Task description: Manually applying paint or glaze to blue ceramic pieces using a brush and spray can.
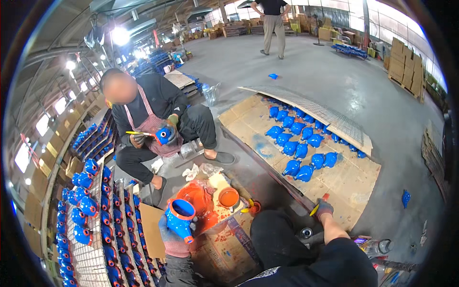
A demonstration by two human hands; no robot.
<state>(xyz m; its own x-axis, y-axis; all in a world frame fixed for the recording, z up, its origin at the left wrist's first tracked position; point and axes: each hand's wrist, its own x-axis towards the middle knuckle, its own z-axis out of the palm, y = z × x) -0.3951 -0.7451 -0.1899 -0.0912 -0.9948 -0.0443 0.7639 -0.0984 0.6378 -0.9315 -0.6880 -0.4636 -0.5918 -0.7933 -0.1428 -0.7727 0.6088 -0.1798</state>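
In my gloved left hand (170, 237) is a glossy blue ceramic vessel (179, 225), tilted, with an orange-red rim round its wide opening and an orange-red tip on its narrow spout. My gloved right hand (325, 207) is closed on a paintbrush (314, 210) with a yellow handle and a red end, held out to the right beside the cardboard. Between my hands stands an orange paint pot (228, 197), next to a patch of wet orange paint (197, 197) on a board. A smaller paint cup (255, 207), with something yellow beside it, sits near my knee.
Across from me a seated co-worker (148, 110) holds a blue vessel and a yellow brush. Several blue vessels (296, 128) lie on a cardboard sheet (354, 191) at right. Racks of blue vessels (88, 205) stand at left. A person (274, 24) stands far back.
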